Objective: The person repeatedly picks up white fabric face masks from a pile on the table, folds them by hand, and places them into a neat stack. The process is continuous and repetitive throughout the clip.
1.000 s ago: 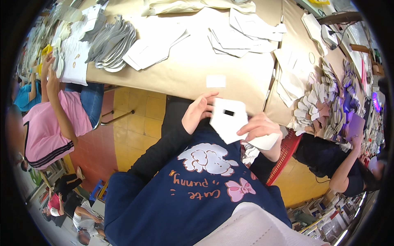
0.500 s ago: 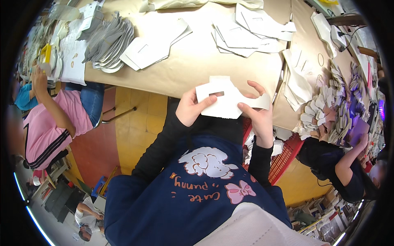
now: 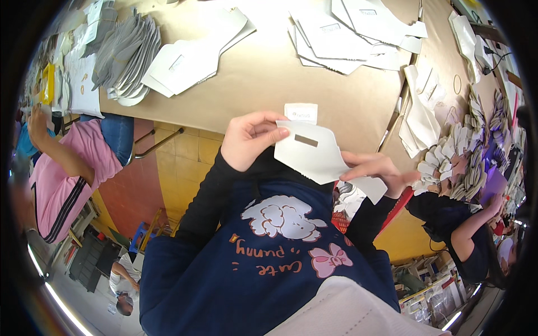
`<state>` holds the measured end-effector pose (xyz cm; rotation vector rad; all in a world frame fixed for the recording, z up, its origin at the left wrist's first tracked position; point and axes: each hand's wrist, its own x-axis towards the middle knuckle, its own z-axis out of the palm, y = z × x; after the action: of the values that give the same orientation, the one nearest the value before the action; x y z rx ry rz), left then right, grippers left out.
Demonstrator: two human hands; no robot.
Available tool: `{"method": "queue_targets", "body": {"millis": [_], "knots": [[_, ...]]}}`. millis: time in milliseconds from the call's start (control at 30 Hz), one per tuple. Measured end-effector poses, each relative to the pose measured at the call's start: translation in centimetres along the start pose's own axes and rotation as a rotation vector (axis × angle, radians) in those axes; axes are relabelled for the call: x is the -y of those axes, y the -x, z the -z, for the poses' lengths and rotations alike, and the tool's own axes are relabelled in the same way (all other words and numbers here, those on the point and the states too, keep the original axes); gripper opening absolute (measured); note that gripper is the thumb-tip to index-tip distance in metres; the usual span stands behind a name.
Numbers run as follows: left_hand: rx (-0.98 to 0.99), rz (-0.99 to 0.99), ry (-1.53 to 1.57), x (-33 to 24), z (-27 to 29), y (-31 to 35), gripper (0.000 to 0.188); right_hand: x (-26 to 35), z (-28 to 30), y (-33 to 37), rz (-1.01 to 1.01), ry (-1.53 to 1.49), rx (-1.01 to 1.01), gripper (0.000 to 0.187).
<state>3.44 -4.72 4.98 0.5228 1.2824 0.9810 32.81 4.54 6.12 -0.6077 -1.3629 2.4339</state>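
A flat white cut piece point(image 3: 305, 158), with a rectangular slot and a curved strip at one end, is held up between my hands over my lap, at the table's near edge. My left hand point(image 3: 249, 141) pinches its upper left corner between thumb and fingers. On the other side my right hand point(image 3: 374, 169) grips it where the strip begins, thumb below and fingers above. Just behind the top edge shows a small white rectangular patch point(image 3: 301, 113) with print on it. Whether the patch lies on the table or touches the piece, I cannot tell.
Similar white pieces point(image 3: 188, 68) lie on the brown-covered table point(image 3: 246, 92), with another overlapping group point(image 3: 336, 42) farther right. Grey pieces point(image 3: 131, 59) are stacked at left. A red basket point(image 3: 395, 213) stands by my right arm. Co-workers sit left, in a pink shirt point(image 3: 75, 168), and right.
The piece has tilted, its strip end swinging down and toward me. My right hand has moved lower and to the right; my left has shifted slightly left. The patch behind now shows print.
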Motion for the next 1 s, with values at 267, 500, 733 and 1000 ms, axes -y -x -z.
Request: {"method": "queue_targets", "body": {"millis": [267, 500, 733, 1000], "knots": [[-0.21, 0.017, -0.039, 0.2, -1.6, 0.1, 0.016, 1.1, -2.0, -4.9, -0.177, 0.673, -0.292, 0.02], [-0.408, -0.044, -0.409, -0.2, -1.9, -0.8, 0.019, 0.5, -3.1, -7.3, -0.121, 0.802, -0.478, 0.014], [-0.392, -0.11, -0.436, 0.1, -2.0, -1.0, 0.012, -0.1, -3.4, -7.3, -0.053, 0.918, -0.541, 0.013], [-0.412, -0.157, -0.506, 0.0, -1.9, -1.0, 0.011, -0.2, -3.7, -7.8, -0.026, 0.956, -0.56, 0.013]]}}
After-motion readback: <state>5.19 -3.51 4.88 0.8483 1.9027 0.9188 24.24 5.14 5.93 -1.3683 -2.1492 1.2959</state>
